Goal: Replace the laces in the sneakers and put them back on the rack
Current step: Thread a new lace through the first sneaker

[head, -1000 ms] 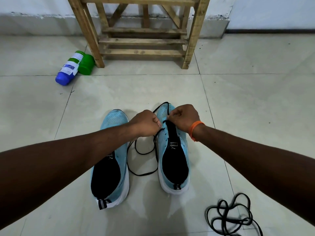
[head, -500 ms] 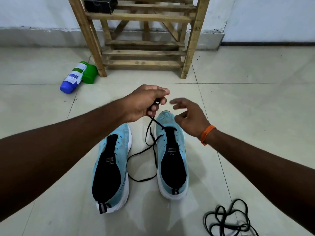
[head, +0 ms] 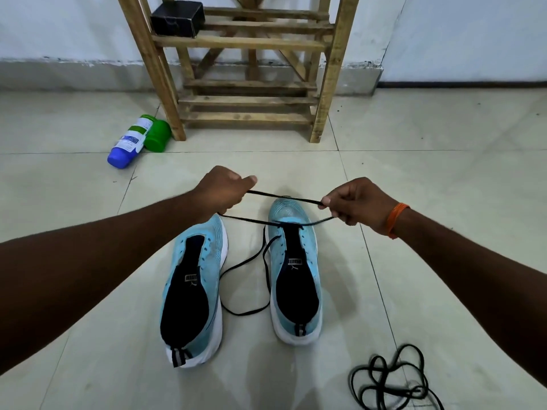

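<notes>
Out on the tiled floor (head: 444, 173), short of the wooden rack (head: 245, 42): both sneakers side by side, heels toward the camera, not yet shelved. Nothing threaded in the left sneaker (head: 211, 250). Through the front eyelets of the right sneaker (head: 307, 261), a black lace (head: 284, 197), with slack looping down between the two shoes.

Changed within the last half second: right grip (head: 358, 202) gone from spread and reaching to clenched on the lace; left grip (head: 220, 189) pinching it as before, but lowered and drawn aside. Stretched near taut between them, just above the toe.

Probably evening the ends after the first crossing, so early days: remaining eyelets, then the other shoe, then the rack. Tangled on the floor by the right forearm, a second lace (head: 384, 389).
</notes>
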